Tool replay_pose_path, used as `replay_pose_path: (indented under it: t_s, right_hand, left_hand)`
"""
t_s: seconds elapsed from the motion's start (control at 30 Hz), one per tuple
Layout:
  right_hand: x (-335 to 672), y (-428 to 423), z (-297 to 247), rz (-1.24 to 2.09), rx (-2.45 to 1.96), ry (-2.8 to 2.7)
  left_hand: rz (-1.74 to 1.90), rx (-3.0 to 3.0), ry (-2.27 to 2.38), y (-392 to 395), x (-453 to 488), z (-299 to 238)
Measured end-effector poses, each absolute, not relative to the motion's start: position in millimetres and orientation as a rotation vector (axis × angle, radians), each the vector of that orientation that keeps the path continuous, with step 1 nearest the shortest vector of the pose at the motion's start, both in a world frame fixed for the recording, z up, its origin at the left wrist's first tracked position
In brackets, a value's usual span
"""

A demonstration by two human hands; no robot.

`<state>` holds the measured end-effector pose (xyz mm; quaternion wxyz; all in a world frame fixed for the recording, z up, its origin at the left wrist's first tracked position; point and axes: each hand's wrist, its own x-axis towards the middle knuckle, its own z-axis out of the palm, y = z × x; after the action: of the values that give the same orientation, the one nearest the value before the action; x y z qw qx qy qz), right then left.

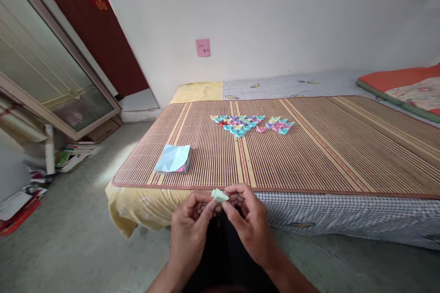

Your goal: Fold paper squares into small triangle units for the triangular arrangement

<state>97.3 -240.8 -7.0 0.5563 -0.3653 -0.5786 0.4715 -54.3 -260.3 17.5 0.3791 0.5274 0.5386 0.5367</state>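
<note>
Between my two hands, just in front of the bed's edge, is a small pale green folded paper. My left hand pinches its left side between thumb and fingers. On the other side, my right hand grips it the same way. The fold looks like a little paper boat, partly covered by my fingertips. Farther off on the mat lies a cluster of colourful folded paper boats, set close together. A smaller group of paper boats sits to its right. At the left rests a stack of square paper with a creased light blue sheet on top.
A striped bamboo mat covers the bed, over yellow and checked sheets. Folded orange bedding lies at the far right. A pink note is stuck to the wall. Books and papers are piled on the floor at left.
</note>
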Motion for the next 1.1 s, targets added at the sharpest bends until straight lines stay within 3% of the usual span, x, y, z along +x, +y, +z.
replay_pose_path:
  t_s: [0.13, 0.37, 0.6, 0.83, 1.1]
  right_hand:
    - [102.7, -238.9, -6.1, 0.810, -0.863, -1.530]
    - [104.9, -236.1, -3.0, 0.704, -0.840, -1.590]
    - [105.7, -232.6, -5.8, 0.771, -0.836, -1.589]
    - [102.7, -236.5, -5.2, 1.037, -0.916, -1.453]
    - [96.0, -239.2, -9.3, 0.971, -0.908, -1.372]
  left_hand:
    - [1.361, 1.300, 1.314, -260.1, -55.2, 21.9]
    - [1.337, 1.308, 1.341, -258.6, -55.2, 21.0]
    - [1.366, 1.236, 1.292, -255.9, -54.5, 20.6]
    - [1.401, 1.216, 1.303, -256.8, -49.5, 18.8]
    - [1.412, 1.188, 1.315, -257.8, -47.6, 15.0]
